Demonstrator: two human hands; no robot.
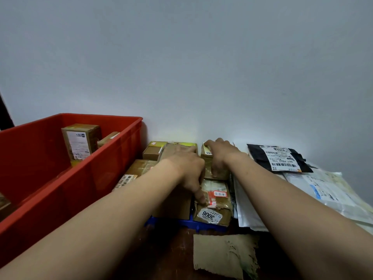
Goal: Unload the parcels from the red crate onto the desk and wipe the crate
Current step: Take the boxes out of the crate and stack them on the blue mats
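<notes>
The red crate [121, 146] stands on the left of the desk with a tall labelled cardboard parcel [80, 142] upright inside and another box edge [109, 138] behind it. Right of the crate lie several brown parcels against the wall. My left hand [187, 172] grips a flat cardboard parcel [173, 203] from above, its thumb touching the parcel labelled 3006 [214, 211]. My right hand [220, 154] grips a small taped box [212, 170] just behind that parcel.
A blue tray edge [181, 222] shows under the front parcels. A frayed khaki cloth [222, 255] lies on the dark desk near me. A black mailer bag [278, 158] and white plastic mailers [327, 190] fill the right side. A grey wall is close behind.
</notes>
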